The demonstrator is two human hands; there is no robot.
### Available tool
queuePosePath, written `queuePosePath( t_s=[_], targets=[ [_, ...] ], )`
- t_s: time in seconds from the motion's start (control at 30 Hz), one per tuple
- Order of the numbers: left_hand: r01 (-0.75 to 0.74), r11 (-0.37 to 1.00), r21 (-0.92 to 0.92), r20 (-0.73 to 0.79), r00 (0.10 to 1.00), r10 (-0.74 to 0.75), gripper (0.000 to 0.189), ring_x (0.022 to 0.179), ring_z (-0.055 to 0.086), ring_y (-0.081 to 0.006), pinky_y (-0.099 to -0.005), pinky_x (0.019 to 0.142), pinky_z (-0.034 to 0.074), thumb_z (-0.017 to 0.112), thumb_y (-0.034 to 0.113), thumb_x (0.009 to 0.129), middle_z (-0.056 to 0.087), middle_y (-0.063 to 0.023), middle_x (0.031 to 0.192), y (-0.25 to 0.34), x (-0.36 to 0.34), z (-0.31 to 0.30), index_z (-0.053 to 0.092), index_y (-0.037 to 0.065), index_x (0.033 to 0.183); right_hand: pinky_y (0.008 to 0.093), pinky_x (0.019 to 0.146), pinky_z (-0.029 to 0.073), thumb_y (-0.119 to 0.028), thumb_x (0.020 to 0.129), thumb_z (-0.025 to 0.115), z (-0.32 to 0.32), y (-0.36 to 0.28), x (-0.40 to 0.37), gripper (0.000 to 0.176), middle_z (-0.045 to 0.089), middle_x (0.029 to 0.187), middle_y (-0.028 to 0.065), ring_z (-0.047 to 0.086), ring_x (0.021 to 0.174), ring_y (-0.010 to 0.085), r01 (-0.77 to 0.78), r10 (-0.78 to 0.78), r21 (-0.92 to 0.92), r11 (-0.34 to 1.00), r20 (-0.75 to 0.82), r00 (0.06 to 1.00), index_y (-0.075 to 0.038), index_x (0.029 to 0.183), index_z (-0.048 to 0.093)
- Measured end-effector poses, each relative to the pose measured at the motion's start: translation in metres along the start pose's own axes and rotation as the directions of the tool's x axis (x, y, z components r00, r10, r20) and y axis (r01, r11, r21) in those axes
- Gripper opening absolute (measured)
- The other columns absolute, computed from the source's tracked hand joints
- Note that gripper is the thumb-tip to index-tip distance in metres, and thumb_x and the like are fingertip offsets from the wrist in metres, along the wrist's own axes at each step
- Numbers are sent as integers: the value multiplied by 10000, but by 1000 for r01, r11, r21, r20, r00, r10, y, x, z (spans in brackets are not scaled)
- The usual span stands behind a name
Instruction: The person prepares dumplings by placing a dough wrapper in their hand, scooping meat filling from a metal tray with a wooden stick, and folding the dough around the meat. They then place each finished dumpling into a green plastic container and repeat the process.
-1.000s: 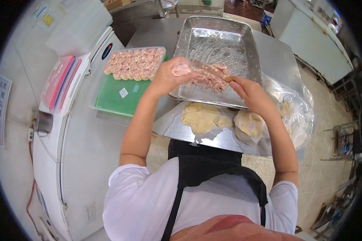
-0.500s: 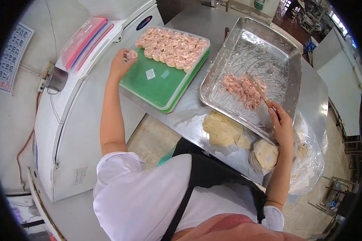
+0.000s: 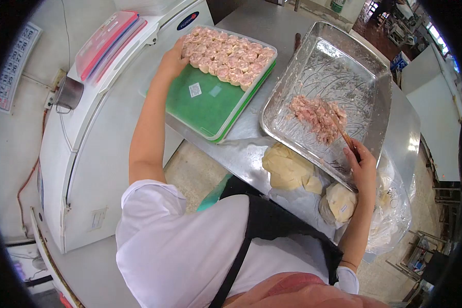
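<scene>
Several rows of round filled dumplings (image 3: 228, 54) fill the far part of a clear-rimmed tray with a green base (image 3: 203, 113). At the left end of these rows, my left hand (image 3: 173, 60) has its fingers curled round a dumpling, which the hand mostly hides. My right hand (image 3: 363, 163) grips the wooden handle of a spatula (image 3: 345, 136), over the near side of a deep metal pan (image 3: 273, 115). The spatula's blade rests in a mound of minced meat filling (image 3: 318, 117).
Near the table edge lie yellowish dough wrappers (image 3: 287, 167), a wrapped round stack of wrappers (image 3: 340, 203) and a clear plastic bag (image 3: 392, 205). A white freezer (image 3: 113, 169) stands at the left, with folders (image 3: 110, 43) and a metal mug (image 3: 69, 94) on it.
My left hand has carried a dumpling from beside the tray up to the left end of the rows. My right hand has shifted slightly down, still holding the spatula in the meat.
</scene>
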State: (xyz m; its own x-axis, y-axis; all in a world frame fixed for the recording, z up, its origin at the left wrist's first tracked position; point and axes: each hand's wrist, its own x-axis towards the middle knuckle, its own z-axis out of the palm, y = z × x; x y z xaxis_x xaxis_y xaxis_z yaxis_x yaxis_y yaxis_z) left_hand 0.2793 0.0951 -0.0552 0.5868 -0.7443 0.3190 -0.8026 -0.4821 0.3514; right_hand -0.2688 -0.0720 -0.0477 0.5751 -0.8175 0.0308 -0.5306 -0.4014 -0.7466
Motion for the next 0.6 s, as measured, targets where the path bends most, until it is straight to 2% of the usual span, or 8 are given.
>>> queuePosePath(
  t_s=[0.13, 0.2, 0.3, 0.37, 0.43, 0.5, 0.57, 0.6],
  targets=[
    [-71, 992, -101, -30, 997, 68, 760, 1020, 620, -415, -437, 883, 495, 648, 155, 789, 649, -233, 1099, -9, -10, -9, 307, 141, 1469, 285, 769, 476, -183, 917, 643, 0, 1, -1, 315, 669, 921, 119, 614, 812, 182, 47, -47, -33, 998, -19, 999, 3, 1171, 633],
    [191, 982, 16, 2, 982, -191, 743, 1024, 618, -412, -445, 882, 489, 597, 132, 817, 641, -234, 1115, -5, -18, -22, 276, 144, 1487, 293, 748, 475, -180, 914, 644, -4, -3, -4, 311, 656, 898, 122, 608, 789, 190, 43, -41, 51, 998, -40, 998, -4, 1170, 636],
    [135, 987, -86, -87, 986, -142, 679, 1004, 630, -390, -436, 874, 490, 550, 110, 858, 640, -232, 1123, 35, -56, -39, 293, 143, 1485, 356, 707, 476, -148, 890, 652, -33, -20, -10, 288, 636, 866, 161, 619, 757, 261, 49, -40, -119, 992, 73, 997, -22, 1149, 646],
    [-75, 943, -324, -196, 980, 11, 573, 962, 651, -340, -402, 844, 500, 540, 86, 890, 646, -224, 1121, 97, -92, -54, 393, 135, 1441, 414, 694, 469, -189, 889, 643, -63, -35, -12, 240, 642, 851, 183, 630, 781, 322, 240, -186, -436, 867, 163, 969, -31, 1067, 674],
    [-257, 885, -387, -179, 963, 202, 524, 886, 645, -175, -295, 800, 504, 574, 34, 890, 662, -124, 1128, 147, -130, -58, 449, 79, 1397, 445, 692, 474, -253, 874, 636, -87, -63, -4, 243, 656, 865, 175, 628, 837, 358, 75, 104, -768, 636, 182, 978, -39, 974, 694],
    [-414, 657, -631, -104, 883, 457, 394, 900, 641, -157, -286, 784, 504, 594, 40, 894, 643, -117, 1187, 180, -158, -45, 541, 38, 1284, 453, 682, 487, -298, 854, 631, -98, -61, 8, 258, 664, 860, 158, 640, 821, 349, 71, 72, -840, 538, 130, 989, -52, 884, 703],
    [-339, 604, -721, 76, 828, 556, 251, 908, 641, -210, -311, 781, 508, 609, 69, 887, 635, -129, 1162, 221, -184, -31, 611, 47, 1137, 459, 676, 510, -244, 827, 631, -87, -21, 23, 192, 671, 862, 156, 655, 792, 352, 230, -327, -873, 429, 87, 941, -65, 837, 699],
    [-349, 587, -731, 127, 775, 619, 231, 892, 645, -192, -301, 777, 510, 628, 63, 872, 642, -112, 1138, 232, -194, -17, 628, 52, 1104, 454, 675, 519, -223, 826, 622, -65, -1, 22, 169, 674, 862, 152, 663, 790, 344, 245, -339, -865, 438, 93, 936, -72, 824, 697]
  ],
)
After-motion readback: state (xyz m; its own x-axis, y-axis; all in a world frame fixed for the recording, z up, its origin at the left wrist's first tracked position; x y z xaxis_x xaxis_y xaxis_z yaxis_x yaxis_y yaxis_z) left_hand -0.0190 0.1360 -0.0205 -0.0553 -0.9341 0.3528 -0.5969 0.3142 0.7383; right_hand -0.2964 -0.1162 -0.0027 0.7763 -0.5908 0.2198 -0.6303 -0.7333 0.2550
